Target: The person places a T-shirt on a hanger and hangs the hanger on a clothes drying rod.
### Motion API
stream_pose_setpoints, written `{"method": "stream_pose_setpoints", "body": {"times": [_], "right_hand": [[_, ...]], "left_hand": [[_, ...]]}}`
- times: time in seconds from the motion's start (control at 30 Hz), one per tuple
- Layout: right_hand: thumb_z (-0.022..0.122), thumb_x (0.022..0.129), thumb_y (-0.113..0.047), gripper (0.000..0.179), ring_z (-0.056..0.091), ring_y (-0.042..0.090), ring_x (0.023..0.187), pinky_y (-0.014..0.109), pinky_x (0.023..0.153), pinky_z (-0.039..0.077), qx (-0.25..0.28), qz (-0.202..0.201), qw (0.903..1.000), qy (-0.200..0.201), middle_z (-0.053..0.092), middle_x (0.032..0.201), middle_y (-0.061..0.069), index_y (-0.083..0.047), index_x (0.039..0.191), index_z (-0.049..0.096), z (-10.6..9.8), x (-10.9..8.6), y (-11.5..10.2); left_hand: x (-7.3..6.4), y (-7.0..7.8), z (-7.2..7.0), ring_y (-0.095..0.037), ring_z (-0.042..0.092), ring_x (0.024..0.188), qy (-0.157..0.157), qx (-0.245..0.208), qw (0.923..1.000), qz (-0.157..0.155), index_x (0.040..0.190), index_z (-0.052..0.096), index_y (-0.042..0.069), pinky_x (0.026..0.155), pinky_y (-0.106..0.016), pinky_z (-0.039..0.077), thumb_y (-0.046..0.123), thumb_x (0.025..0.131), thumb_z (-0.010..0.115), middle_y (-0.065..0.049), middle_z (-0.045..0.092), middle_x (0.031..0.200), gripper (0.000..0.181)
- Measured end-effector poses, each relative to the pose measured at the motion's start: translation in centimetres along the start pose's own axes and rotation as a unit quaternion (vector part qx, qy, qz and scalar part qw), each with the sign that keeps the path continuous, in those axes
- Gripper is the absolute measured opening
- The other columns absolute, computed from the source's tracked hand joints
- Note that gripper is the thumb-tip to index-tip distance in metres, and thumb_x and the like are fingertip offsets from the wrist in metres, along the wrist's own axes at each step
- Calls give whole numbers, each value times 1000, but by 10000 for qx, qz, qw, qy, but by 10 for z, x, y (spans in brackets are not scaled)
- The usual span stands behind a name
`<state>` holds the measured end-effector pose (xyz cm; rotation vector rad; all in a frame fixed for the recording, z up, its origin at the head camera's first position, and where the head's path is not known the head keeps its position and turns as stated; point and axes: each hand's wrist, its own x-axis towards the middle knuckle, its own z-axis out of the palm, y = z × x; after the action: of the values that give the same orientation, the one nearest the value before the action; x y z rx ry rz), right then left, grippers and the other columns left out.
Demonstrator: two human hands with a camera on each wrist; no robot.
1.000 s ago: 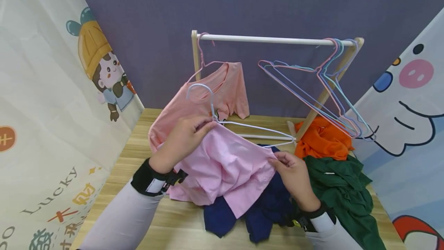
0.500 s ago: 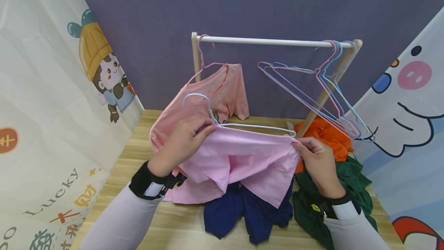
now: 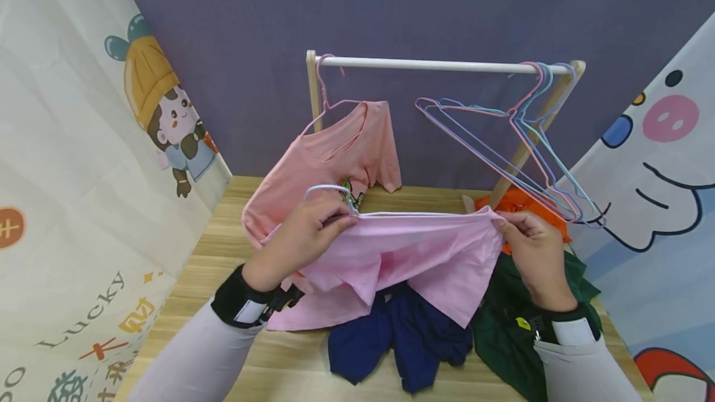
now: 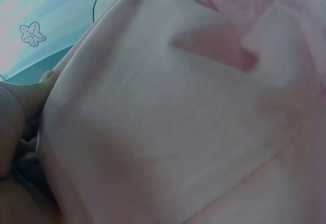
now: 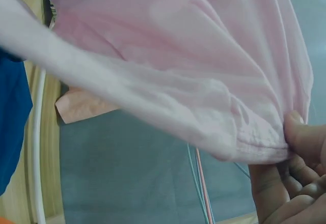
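Observation:
A light pink garment (image 3: 346, 259) is stretched between both hands, its lower edge parted like two short legs. A white wire hanger (image 3: 326, 187) sits at its top edge, with the hook rising beside the left hand and the right arm running along the cloth. My left hand (image 3: 301, 237) pinches the edge right at the hook's base. At the far corner, my right hand (image 3: 533, 253) pinches the cloth between thumb and fingers; the hanger's tip is hidden there. In the right wrist view, a stitched seam shows on the pink garment (image 5: 204, 112) near the thumb.
Behind stands a rack with a white rail (image 3: 424, 64). A salmon T-shirt (image 3: 313, 166) hangs at its left end, several bare hangers (image 3: 519, 116) at its right. On the wooden table (image 3: 290, 365) lie navy (image 3: 391, 334), green (image 3: 503, 327) and orange (image 3: 514, 202) garments.
My right hand has moved right and up, pulling the pink garment's corner over the hanger's right arm. The hanger's hook has sunk lower. The left hand has barely moved.

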<state>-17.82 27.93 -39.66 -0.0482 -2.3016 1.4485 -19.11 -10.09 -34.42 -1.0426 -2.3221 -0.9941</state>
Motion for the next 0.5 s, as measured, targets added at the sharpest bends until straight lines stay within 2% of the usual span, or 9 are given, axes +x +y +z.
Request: {"method": "stream_pose_setpoints", "body": {"times": [0.27,0.37,0.5], "right_hand": [[61,88,-35,31,62,17,82,14,70,52,-461,-286,9980,-317,68,96,-8,-18,113,67,0,5,-11],[60,89,-34,29,61,13,83,11,71,50,-787,-629,9937,-492,67,99,-6,-21,113,67,-2,7,-17],[61,89,-28,25,59,8,85,6,71,46,-1299,-1292,9806,-691,68,104,1,-24,113,68,-2,10,-24]], "left_hand": [[6,2,7,-1,51,84,61,0,9999,-143,93,68,21,74,-25,48,32,88,63,11,64,84,13],[6,4,8,-2,50,83,114,47,9997,-212,92,68,21,72,-26,48,33,87,63,10,64,83,14],[5,8,10,-2,51,80,126,56,9994,-330,92,69,20,70,-26,49,33,88,62,9,65,83,15]]}}
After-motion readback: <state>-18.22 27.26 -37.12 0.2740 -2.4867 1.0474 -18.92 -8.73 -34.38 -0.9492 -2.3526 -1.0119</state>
